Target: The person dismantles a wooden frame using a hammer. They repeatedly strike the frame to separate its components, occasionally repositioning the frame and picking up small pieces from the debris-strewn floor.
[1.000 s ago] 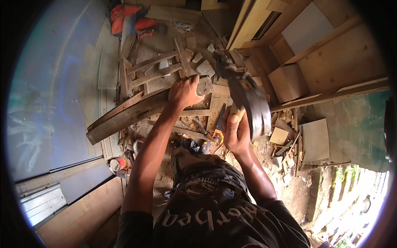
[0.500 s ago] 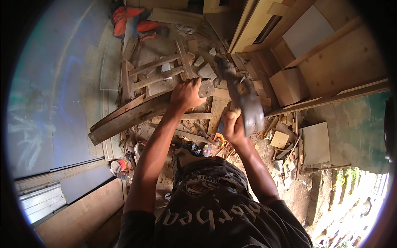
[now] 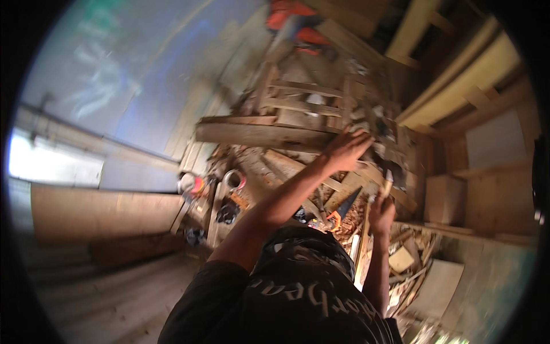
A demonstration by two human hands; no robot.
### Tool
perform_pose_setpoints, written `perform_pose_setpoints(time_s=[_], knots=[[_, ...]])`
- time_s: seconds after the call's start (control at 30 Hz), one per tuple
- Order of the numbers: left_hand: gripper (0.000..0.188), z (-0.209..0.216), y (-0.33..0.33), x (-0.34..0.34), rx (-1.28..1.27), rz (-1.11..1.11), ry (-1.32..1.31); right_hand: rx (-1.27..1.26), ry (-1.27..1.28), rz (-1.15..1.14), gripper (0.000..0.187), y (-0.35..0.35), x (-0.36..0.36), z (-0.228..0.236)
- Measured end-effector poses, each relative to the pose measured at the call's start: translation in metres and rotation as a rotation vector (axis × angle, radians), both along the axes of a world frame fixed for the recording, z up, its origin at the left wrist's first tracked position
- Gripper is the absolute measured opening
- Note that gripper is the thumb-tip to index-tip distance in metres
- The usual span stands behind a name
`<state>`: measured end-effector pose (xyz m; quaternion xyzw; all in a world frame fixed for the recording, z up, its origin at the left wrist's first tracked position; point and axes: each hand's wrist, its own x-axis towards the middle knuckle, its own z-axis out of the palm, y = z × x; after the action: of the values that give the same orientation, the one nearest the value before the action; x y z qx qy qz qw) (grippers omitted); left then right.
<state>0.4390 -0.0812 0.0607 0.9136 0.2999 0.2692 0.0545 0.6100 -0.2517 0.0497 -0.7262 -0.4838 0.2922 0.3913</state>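
Note:
My left hand [image 3: 347, 151] lies at the right end of a long weathered wooden beam [image 3: 258, 136], its fingers stretched out and slightly spread. The beam runs to the left, beside a wooden frame of slats [image 3: 303, 105]. To the right and nearer me, my right hand [image 3: 380, 215] is closed round the light wooden handle of a hatchet-like tool [image 3: 388, 182]. That tool's dark metal head points away from me, blurred, so its exact shape is unclear. The handsaw [image 3: 346, 202] with an orange handle lies below, between my hands.
Wood shavings and offcuts [image 3: 401, 259] litter the ground. Cans [image 3: 234, 179] stand at left, by a dark plastic bag [image 3: 228, 212]. A grey-blue panel wall [image 3: 149, 74] rises at left, wooden framing [image 3: 464, 74] at right. Orange cloth [image 3: 292, 16] lies at the far end.
The whole view has swung, shifting the scene to the right. My left fingers have loosened from their grip on the beam's end and stretched out. My right hand keeps the tool, now lower beside the beam.

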Motion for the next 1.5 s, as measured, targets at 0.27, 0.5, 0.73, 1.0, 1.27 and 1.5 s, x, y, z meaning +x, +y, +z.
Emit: perform_pose_setpoints(time_s=[0.27,0.5,0.73,1.0,1.27,1.5], knots=[[0.024,-0.015,-0.084,-0.202,0.017,0.829,-0.911,0.124,0.075,-0.097,0.047,0.003,-0.006,-0.035],[0.043,-0.078,-0.055,-0.364,-0.385,0.957,-1.669,0.081,0.414,-0.204,0.045,0.009,-0.033,-0.018],[0.061,-0.063,-0.005,-0.359,-0.457,0.535,-1.479,0.044,0.403,-0.305,0.045,0.005,-0.064,0.001],[0.062,-0.055,-0.003,-0.365,-0.489,0.505,-1.532,0.115,0.384,0.072,0.032,-0.034,-0.120,-0.075],[0.079,-0.045,-0.002,-0.362,-0.602,0.456,-1.598,0.099,0.143,0.515,0.023,0.001,-0.202,-0.029],[0.081,-0.067,0.006,-0.365,-0.545,0.496,-1.627,0.103,0.177,0.581,0.024,0.024,-0.231,-0.002]])
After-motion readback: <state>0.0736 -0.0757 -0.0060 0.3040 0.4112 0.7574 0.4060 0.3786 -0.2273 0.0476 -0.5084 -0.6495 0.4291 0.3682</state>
